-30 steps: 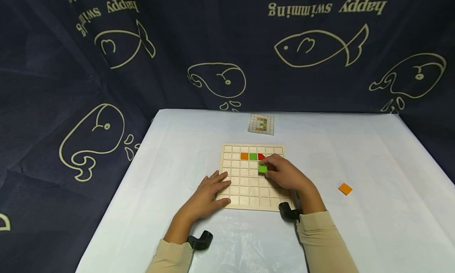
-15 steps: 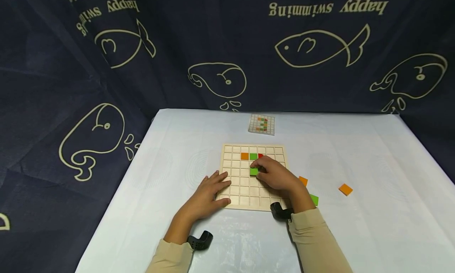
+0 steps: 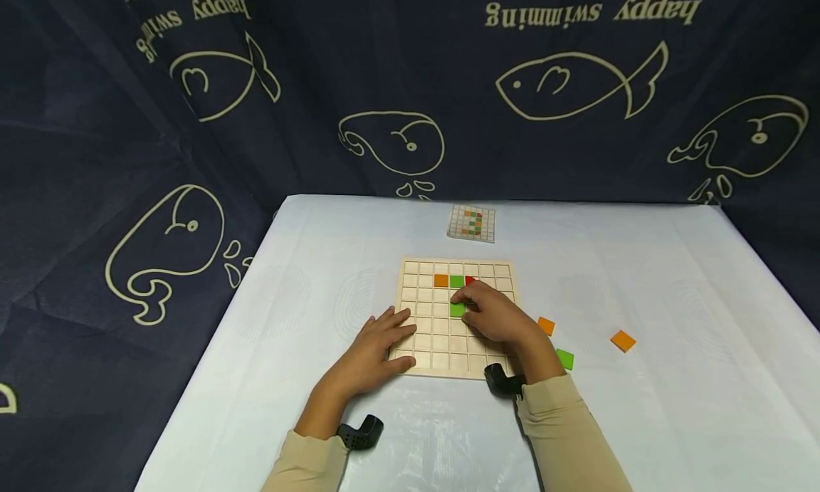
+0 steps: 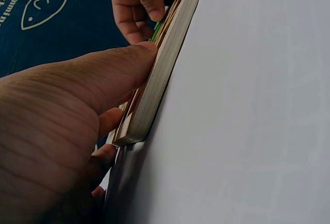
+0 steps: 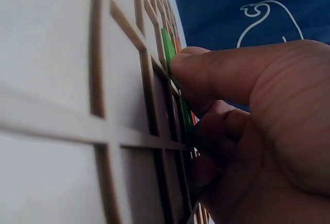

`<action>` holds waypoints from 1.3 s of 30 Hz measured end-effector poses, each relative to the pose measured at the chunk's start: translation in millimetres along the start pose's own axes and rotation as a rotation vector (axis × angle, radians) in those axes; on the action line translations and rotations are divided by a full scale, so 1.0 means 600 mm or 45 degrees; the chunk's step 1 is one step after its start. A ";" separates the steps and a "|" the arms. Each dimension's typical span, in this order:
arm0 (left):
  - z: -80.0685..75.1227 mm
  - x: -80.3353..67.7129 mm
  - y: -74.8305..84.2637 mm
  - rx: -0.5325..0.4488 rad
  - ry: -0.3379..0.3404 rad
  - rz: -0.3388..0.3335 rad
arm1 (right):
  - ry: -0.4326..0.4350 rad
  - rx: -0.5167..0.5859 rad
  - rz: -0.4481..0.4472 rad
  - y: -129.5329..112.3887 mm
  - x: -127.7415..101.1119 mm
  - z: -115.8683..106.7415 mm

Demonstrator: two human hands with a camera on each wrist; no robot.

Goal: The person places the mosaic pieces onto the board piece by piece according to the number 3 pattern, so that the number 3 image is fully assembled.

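My right hand [image 3: 496,310] reaches over the wooden grid board [image 3: 423,344] and pinches a green square tile [image 3: 458,310] near the board's middle. In the right wrist view the thumb lies against that green tile [image 5: 168,53], and a second green tile [image 5: 186,115] shows below it, partly behind the fingers. Up the board, an orange tile [image 3: 440,280], a green tile [image 3: 457,281] and a red piece [image 3: 470,280] line one row; my right hand partly covers the red one. Fingers spread, my left hand [image 3: 378,351] rests on the board's left edge.
A card [image 3: 471,223] with a printed coloured grid lies behind the board. To the right are a loose orange tile [image 3: 546,326], a green tile [image 3: 564,359] beside the right forearm, and another orange tile [image 3: 623,341]. A dark curtain [image 3: 410,65] hangs behind the table.
My right hand has shifted left by about one column; the green tile at its fingertips now shows further left. Loose orange and green tiles have come out from behind the forearm. The left hand stays put.
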State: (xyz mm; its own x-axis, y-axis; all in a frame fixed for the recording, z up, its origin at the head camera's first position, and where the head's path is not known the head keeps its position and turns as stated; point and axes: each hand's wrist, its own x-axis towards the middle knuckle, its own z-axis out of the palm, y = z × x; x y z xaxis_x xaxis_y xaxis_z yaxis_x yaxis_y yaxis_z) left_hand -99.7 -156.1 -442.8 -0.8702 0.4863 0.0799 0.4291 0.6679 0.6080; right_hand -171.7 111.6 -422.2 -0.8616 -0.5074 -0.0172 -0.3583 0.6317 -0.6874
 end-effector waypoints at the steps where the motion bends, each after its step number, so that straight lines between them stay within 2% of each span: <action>1: 0.000 0.000 0.001 -0.002 -0.002 -0.001 | 0.000 0.004 0.001 0.001 -0.001 0.000; 11: 0.001 0.001 0.002 -0.020 -0.001 -0.003 | 0.042 0.064 -0.021 0.006 -0.007 -0.003; 18: 0.002 -0.001 0.002 -0.022 -0.002 -0.014 | 0.092 0.088 -0.048 0.012 -0.029 -0.025; 27: 0.001 -0.001 0.000 -0.018 -0.007 -0.013 | 0.146 0.111 0.063 0.034 -0.066 -0.049; 39: 0.002 0.001 0.000 -0.026 -0.003 -0.002 | 0.225 0.115 0.128 0.066 -0.122 -0.080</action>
State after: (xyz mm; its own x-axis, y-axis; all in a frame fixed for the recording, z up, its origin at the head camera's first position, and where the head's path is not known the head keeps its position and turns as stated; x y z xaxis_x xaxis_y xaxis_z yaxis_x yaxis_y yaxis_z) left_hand -99.9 -155.6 -443.7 -0.8703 0.4865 0.0773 0.4228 0.6572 0.6240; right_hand -140.0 202.2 -413.5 -0.9438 -0.3288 0.0333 -0.2408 0.6150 -0.7509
